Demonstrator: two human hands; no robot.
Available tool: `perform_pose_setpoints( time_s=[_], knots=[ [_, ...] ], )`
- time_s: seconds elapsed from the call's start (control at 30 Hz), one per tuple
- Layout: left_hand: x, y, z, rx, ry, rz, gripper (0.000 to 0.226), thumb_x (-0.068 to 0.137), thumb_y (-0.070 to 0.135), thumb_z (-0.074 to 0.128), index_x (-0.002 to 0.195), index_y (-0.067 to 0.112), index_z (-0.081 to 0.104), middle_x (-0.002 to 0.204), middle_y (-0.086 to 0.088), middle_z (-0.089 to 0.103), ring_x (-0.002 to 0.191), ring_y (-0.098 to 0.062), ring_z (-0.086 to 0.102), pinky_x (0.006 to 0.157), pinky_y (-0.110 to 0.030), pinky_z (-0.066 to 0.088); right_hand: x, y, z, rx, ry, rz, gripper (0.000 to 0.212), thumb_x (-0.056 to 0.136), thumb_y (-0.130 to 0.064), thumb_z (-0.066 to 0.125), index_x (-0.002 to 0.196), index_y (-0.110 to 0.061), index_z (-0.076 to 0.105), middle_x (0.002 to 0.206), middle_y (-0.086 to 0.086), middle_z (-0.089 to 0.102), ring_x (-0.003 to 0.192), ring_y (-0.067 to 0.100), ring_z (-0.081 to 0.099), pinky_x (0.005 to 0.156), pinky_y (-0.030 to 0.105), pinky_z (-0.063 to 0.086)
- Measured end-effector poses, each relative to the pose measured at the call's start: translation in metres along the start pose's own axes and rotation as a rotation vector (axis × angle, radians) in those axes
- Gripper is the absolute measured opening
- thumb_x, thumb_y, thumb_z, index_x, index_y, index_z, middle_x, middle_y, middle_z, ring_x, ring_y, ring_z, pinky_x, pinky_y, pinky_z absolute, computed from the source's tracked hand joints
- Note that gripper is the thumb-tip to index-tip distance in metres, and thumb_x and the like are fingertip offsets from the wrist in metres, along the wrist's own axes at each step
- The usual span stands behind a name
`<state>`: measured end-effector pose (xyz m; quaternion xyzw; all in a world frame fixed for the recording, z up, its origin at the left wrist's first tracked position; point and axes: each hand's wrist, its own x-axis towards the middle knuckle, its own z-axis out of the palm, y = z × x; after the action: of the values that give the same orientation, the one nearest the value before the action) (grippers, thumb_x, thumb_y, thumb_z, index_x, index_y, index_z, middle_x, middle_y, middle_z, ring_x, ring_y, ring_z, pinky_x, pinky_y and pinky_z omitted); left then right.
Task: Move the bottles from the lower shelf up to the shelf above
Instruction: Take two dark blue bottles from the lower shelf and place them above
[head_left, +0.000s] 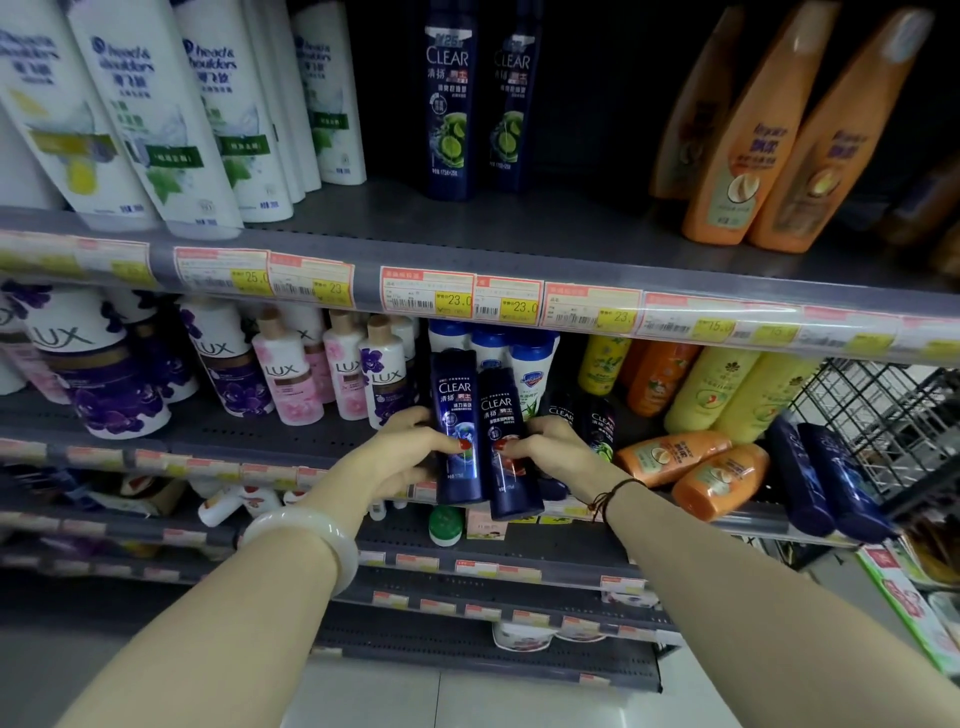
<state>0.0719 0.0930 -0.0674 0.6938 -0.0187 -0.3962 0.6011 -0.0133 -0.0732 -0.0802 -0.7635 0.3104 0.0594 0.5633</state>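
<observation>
Two dark blue CLEAR bottles stand side by side at the front of the lower shelf (311, 439). My left hand (410, 449) grips the left CLEAR bottle (456, 410) from its left side. My right hand (550, 449) grips the right CLEAR bottle (506, 431) from its right side. Both bottles are upright and touch each other. Behind my right hand stand two more small CLEAR bottles (602, 423), partly hidden. On the upper shelf (571, 228) two taller CLEAR bottles (449, 98) stand with bare shelf to their right.
White Head & Shoulders bottles (156, 119) crowd the upper shelf's left, orange bottles (779, 135) its right. LUX bottles (291, 369) stand left of my hands. Orange bottles (675, 454) and dark blue bottles (826, 478) lie on their sides at the right, by a black wire basket (883, 410).
</observation>
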Motion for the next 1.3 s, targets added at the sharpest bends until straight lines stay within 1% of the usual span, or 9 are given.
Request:
perform_pose_setpoints(
  time_s=[0.1,0.27,0.4,0.53,0.6,0.73,0.93,1.23,1.3],
  knots=[
    [-0.007,0.001,0.001,0.025,-0.017,0.014,0.048,0.075,-0.012,0.065,0.117,0.01,0.055,0.111,-0.012,0.066,0.105,-0.03,0.063,0.084,-0.046,0.055,-0.005,0.002,-0.003,0.005,-0.02,-0.001,0.064,0.078,-0.011,0.07,0.134,0.004,0.044,0.133,0.019,0.057,0.122,0.03,0.054,0.103,0.034,0.041],
    [-0.025,0.001,0.007,0.067,-0.045,0.026,0.054,0.075,-0.015,0.065,0.12,0.013,0.055,0.114,-0.01,0.067,0.11,-0.029,0.061,0.092,-0.048,0.051,-0.022,-0.001,-0.005,-0.01,-0.038,-0.015,0.061,0.077,-0.007,0.068,0.133,0.0,0.045,0.129,0.016,0.059,0.119,0.029,0.055,0.099,0.036,0.044],
    [-0.043,0.007,0.009,0.108,-0.068,0.057,0.057,0.076,-0.017,0.062,0.123,0.013,0.053,0.115,-0.011,0.066,0.108,-0.029,0.061,0.083,-0.042,0.052,-0.044,-0.005,-0.008,-0.011,-0.046,-0.054,0.063,0.071,-0.011,0.071,0.129,-0.006,0.048,0.127,0.011,0.061,0.117,0.027,0.056,0.1,0.038,0.044],
    [-0.064,0.01,0.009,0.16,-0.093,0.091,0.068,0.072,-0.019,0.063,0.13,0.013,0.048,0.123,-0.012,0.063,0.115,-0.03,0.058,0.097,-0.047,0.048,-0.071,-0.009,-0.01,-0.003,-0.089,-0.144,0.066,0.071,-0.005,0.07,0.131,-0.012,0.043,0.124,0.01,0.061,0.112,0.024,0.058,0.09,0.035,0.048],
    [-0.075,0.01,0.01,0.168,-0.112,0.114,0.07,0.072,-0.021,0.062,0.131,0.013,0.047,0.123,-0.013,0.063,0.117,-0.03,0.057,0.1,-0.048,0.047,-0.083,-0.01,-0.012,-0.009,-0.107,-0.168,0.069,0.072,-0.002,0.07,0.134,-0.014,0.041,0.126,0.011,0.06,0.115,0.025,0.057,0.1,0.04,0.046],
    [-0.1,0.017,0.013,0.171,-0.139,0.18,0.065,0.074,-0.023,0.057,0.129,0.011,0.046,0.109,-0.01,0.065,0.106,-0.028,0.06,0.087,-0.039,0.051,-0.107,-0.017,-0.017,-0.01,-0.103,-0.235,0.065,0.075,0.005,0.067,0.132,-0.014,0.041,0.13,0.013,0.058,0.118,0.026,0.056,0.106,0.046,0.042],
    [-0.134,0.051,0.013,0.166,-0.161,0.297,0.06,0.073,-0.022,0.06,0.122,0.012,0.052,0.114,-0.009,0.066,0.104,-0.023,0.062,0.08,-0.035,0.052,-0.132,-0.046,-0.031,0.03,-0.074,-0.375,0.067,0.07,0.008,0.068,0.128,-0.017,0.046,0.13,0.01,0.057,0.122,0.025,0.053,0.109,0.05,0.039],
    [-0.173,0.113,0.012,0.251,-0.175,0.456,0.055,0.076,-0.018,0.061,0.116,0.019,0.055,0.116,-0.007,0.066,0.106,-0.023,0.063,0.077,-0.032,0.054,-0.16,-0.104,-0.057,0.075,-0.048,-0.515,0.065,0.074,0.01,0.065,0.128,-0.02,0.043,0.126,0.009,0.059,0.116,0.024,0.057,0.1,0.039,0.046],
    [-0.179,0.126,0.012,0.263,-0.166,0.482,0.056,0.076,-0.017,0.062,0.119,0.018,0.054,0.116,-0.006,0.066,0.104,-0.022,0.064,0.076,-0.034,0.053,-0.163,-0.115,-0.062,0.074,-0.039,-0.546,0.064,0.074,0.011,0.065,0.127,-0.019,0.044,0.127,0.01,0.06,0.112,0.022,0.058,0.088,0.031,0.05]
  ],
)
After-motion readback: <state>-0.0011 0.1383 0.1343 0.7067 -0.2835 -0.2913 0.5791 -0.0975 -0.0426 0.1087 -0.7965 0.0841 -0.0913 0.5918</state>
